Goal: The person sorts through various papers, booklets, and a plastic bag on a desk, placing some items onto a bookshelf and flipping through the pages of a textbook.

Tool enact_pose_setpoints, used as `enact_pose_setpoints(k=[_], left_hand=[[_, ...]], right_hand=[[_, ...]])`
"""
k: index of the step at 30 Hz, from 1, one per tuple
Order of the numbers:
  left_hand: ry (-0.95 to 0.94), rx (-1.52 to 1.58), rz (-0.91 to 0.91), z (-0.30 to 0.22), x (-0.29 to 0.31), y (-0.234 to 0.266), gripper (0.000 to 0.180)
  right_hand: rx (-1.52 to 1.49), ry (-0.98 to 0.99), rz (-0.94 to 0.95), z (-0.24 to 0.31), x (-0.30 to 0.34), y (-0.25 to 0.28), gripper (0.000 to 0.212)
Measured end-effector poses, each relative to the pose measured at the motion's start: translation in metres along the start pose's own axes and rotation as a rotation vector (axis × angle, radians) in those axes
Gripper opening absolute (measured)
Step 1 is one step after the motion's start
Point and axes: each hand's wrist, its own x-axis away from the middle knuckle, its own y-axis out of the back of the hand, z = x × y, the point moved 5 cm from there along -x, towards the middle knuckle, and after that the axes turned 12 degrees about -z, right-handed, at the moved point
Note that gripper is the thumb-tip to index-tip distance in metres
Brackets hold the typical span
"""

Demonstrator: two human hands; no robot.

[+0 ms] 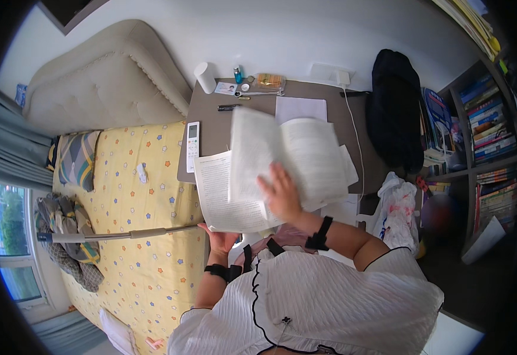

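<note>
A thick open book [217, 195] lies at the near edge of the desk, its pages printed with text. Across it, a lifted page or group of pages [252, 151] stands blurred by motion. My right hand [282, 192] rests against these pages near the middle, fingers stretched out. At the book's lower left corner, my left hand [222, 239] grips the edge, with some of its fingers hidden beneath. A telescopic pole [146, 233] ends beside the left fingertips; whether the hand touches it I cannot tell.
A white remote control [193, 147] lies at the desk's left edge. Behind the book are paper sheets [300, 108], pens [228, 107] and a white cylinder [205, 78]. A black bag [396, 109], plastic bags [397, 210] and bookshelves [489, 118] stand right; a bed [122, 195] left.
</note>
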Motion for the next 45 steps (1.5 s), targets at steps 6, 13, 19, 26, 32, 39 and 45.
enact_pose_setpoints(k=[6, 13, 19, 26, 32, 39, 45], left_hand=[[0.020, 0.110, -0.035, -0.008, -0.001, 0.011, 0.097], [0.113, 0.095, -0.118, -0.028, -0.005, 0.023, 0.075], [0.224, -0.151, -0.188, -0.037, -0.019, 0.051, 0.061], [0.272, -0.219, -0.216, -0.052, -0.025, 0.041, 0.054], [0.304, -0.224, -0.190, -0.050, -0.024, 0.034, 0.051], [0.161, -0.338, -0.242, -0.053, -0.029, 0.049, 0.043], [0.099, -0.471, -0.354, -0.059, -0.021, 0.048, 0.041]], right_hand=[[-0.124, 0.192, 0.173, 0.047, 0.040, -0.036, 0.057], [-0.205, 0.305, 0.138, 0.063, 0.043, -0.036, 0.051], [-0.204, 0.405, 0.075, 0.064, 0.048, -0.036, 0.037], [-0.298, 0.580, 0.072, 0.077, 0.048, -0.025, 0.036], [-0.250, 0.502, 0.136, 0.073, 0.058, -0.050, 0.037], [-0.227, 0.384, 0.138, 0.089, 0.064, -0.064, 0.036], [-0.198, 0.342, 0.103, 0.085, 0.064, -0.070, 0.038]])
